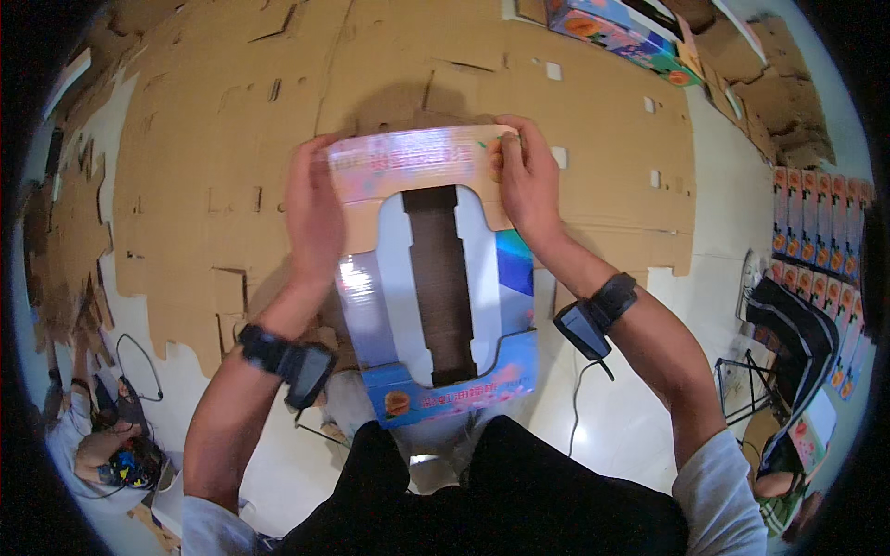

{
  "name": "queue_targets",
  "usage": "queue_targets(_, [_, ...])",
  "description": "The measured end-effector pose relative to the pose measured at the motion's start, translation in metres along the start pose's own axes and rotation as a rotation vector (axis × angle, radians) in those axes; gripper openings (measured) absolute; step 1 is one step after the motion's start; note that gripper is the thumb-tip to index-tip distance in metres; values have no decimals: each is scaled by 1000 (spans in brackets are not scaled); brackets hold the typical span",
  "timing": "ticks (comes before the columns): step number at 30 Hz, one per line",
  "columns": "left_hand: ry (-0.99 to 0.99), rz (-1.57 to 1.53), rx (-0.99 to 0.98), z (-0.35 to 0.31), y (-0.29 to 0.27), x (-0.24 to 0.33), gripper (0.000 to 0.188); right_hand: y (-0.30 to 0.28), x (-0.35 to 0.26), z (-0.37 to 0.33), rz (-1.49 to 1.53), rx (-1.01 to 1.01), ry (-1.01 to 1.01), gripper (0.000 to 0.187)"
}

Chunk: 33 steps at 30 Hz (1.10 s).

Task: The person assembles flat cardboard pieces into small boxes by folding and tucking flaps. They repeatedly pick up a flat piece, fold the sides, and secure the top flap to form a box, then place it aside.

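Note:
A printed cardboard box [514, 278] in pink, peach and blue hangs between my hands above my knees. Its top shows a long opening with rounded ends, white side flaps and a brown strip in the middle. My left hand [315, 208], slightly blurred, grips the far left corner, its fingertips hidden behind the edge. At the far right corner my right hand [530, 181] is closed round the box, thumb on the near face and fingers behind. Dark devices are strapped to both wrists.
Flat brown cardboard sheets [213, 120] spread over the surface ahead. A similar printed box [621, 37] lies at the far right. Several printed boxes [816, 218] stand in rows along the right, near a dark folding chair [797, 324]. Another person [111, 435] sits at the lower left.

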<state>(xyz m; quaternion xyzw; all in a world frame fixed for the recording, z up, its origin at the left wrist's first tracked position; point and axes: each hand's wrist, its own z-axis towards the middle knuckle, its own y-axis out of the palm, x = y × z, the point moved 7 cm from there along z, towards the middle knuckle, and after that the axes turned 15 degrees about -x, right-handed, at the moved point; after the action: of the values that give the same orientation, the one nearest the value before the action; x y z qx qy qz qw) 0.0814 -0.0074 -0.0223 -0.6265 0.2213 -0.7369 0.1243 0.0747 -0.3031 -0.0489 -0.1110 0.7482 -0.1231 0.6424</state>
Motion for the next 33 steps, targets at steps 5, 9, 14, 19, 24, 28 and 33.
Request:
queue_targets(5, [45,266,-34,-3,6,12,34,1,-2,0,-195,14,9,31])
queue_targets(9, [45,381,-86,-6,8,18,48,1,21,3,52,0,100,39])
queue_targets(14, [55,536,-140,-13,8,26,54,-2,39,8,70,-144,222,55])
queue_targets(19, [-31,568,-217,-14,8,28,53,-13,22,8,187,-392,237,78])
queue_targets(24, [-73,559,-229,-17,1,32,53,-25,1,-7,73,-566,289,87])
queue_targets(28, [-142,345,-249,-28,-3,26,57,-40,-10,-14,121,-588,383,92])
queue_targets(33, [-86,-207,-229,-56,-36,13,61,-76,-28,-39,343,-325,187,95])
